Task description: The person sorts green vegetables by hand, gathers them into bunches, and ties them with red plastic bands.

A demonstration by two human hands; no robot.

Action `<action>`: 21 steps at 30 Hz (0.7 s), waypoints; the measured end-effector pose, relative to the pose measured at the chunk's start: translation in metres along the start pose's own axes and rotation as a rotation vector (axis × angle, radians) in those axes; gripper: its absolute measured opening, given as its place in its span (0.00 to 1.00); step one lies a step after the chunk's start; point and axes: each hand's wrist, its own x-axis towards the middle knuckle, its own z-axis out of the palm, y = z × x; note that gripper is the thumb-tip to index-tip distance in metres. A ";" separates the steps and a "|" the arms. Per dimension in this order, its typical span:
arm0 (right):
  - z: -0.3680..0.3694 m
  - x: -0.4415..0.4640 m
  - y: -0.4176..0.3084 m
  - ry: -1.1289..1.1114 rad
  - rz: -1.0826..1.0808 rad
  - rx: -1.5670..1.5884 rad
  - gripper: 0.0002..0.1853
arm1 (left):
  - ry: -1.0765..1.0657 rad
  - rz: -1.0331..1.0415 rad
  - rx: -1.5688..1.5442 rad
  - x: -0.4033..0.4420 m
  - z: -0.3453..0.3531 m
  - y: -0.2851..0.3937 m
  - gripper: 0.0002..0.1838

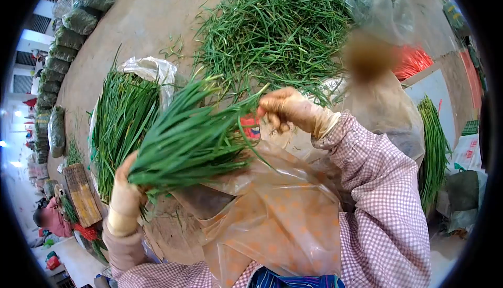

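My left hand (127,186), in a pale glove, is wrapped round one end of a bunch of long green leaves (191,139) that fans out to the right over my lap. At the bunch's upper right, my right hand (288,111), also gloved, has its fingers curled and pinched on a few thin leaf strands (250,102). A plastic apron (277,209) with orange dots covers my lap below the bunch. Just left of the bunch, more green leaves (123,120) stand in a white plastic bag (154,70).
A big pile of loose leaves (272,26) lies on the floor ahead, beside a clear plastic bag (374,2). Red ties (413,63) and another green bundle (434,152) are at right. Filled bags (78,21) line the left, near a wooden board (82,195) and a seated person (55,219).
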 end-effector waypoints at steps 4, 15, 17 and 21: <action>-0.062 0.018 0.017 0.565 -0.089 0.308 0.10 | 0.080 -0.126 0.007 0.032 -0.013 0.028 0.23; 0.052 0.052 -0.016 0.119 -0.036 -0.106 0.27 | 0.112 -0.146 -0.063 0.045 -0.013 0.043 0.29; 0.065 0.069 -0.010 0.196 -0.033 0.104 0.14 | 0.050 -0.192 -0.068 0.042 -0.020 0.040 0.28; 0.029 0.074 -0.013 0.182 -0.133 0.253 0.10 | -0.228 -0.279 -0.144 0.031 -0.044 0.012 0.16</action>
